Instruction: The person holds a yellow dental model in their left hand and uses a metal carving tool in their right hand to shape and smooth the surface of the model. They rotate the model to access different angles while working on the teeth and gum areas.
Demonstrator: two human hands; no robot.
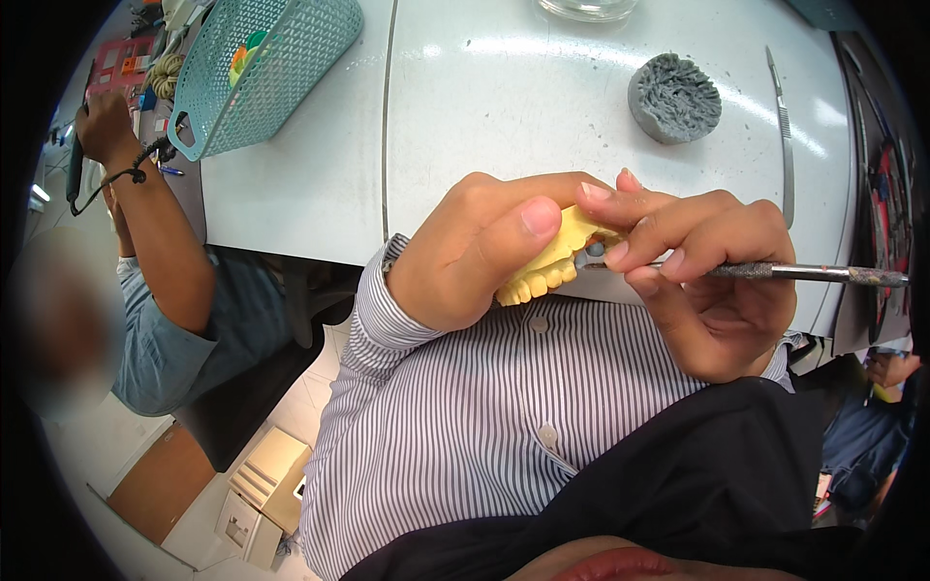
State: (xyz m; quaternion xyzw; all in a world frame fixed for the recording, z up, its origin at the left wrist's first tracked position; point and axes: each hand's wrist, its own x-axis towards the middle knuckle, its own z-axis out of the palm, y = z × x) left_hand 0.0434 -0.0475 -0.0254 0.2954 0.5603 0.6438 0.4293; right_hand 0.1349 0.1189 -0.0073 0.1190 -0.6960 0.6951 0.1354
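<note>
My left hand (475, 247) grips a yellow dental cast (557, 257), tilted, with its row of teeth facing down toward my striped shirt. The left thumb presses on the cast's upper side. A small grey tooth-shaped piece (593, 252) shows at the cast's right end. My right hand (722, 261) pinches a slim metal dental instrument (804, 272) with a knurled handle, which points left. Its tip lies close to the grey piece; whether they touch I cannot tell. The right index finger rests along the cast's edge.
On the white table (484, 116) stand a round grey block (675, 99) with a rough top and a glass dish (588, 8). A scalpel (782, 136) lies at right. A teal basket (266, 82) is at left, beside a co-worker's raised arm (170, 223) and corded tool (75, 169).
</note>
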